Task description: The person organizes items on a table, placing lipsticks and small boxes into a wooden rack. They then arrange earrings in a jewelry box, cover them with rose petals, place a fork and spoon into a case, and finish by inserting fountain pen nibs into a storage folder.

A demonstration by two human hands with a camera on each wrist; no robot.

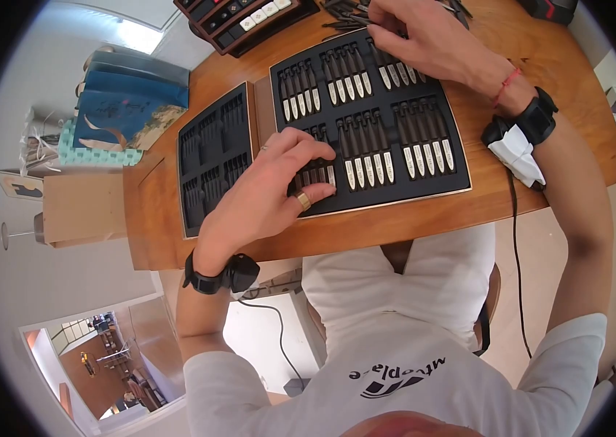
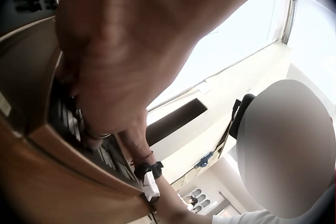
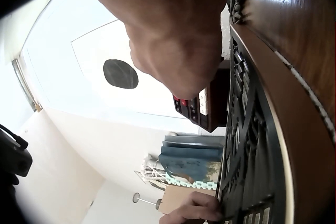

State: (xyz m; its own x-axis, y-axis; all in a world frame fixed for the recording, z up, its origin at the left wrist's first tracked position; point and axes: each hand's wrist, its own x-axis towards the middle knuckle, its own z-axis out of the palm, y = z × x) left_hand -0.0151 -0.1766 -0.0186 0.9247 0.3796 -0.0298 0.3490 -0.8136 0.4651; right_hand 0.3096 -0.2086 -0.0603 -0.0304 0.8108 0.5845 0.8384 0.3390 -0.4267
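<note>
On the wooden table lies a shallow case with a black tray [image 1: 384, 188] that holds groups of slim dark tools with pale, marked ends [image 1: 368, 171]. My left hand [image 1: 257, 178], a ring on it, reaches over the tray's near-left group. Its thumb and index finger are bent and spread apart at those tools, and in the left wrist view the fingers rest among them. My right hand [image 1: 435, 40] hovers over the far-right group, thumb and fingers bent toward the back of the table. Whether it holds anything I cannot tell.
Beside the tray lies the case's other half [image 1: 206, 146], with dark slots. Loose dark pieces [image 1: 344, 14] are piled behind it. A dark wooden rack with white blocks [image 1: 257, 18] stands at the back left. Left of the table are a blue bag [image 1: 129, 98] and a cardboard box [image 1: 82, 211].
</note>
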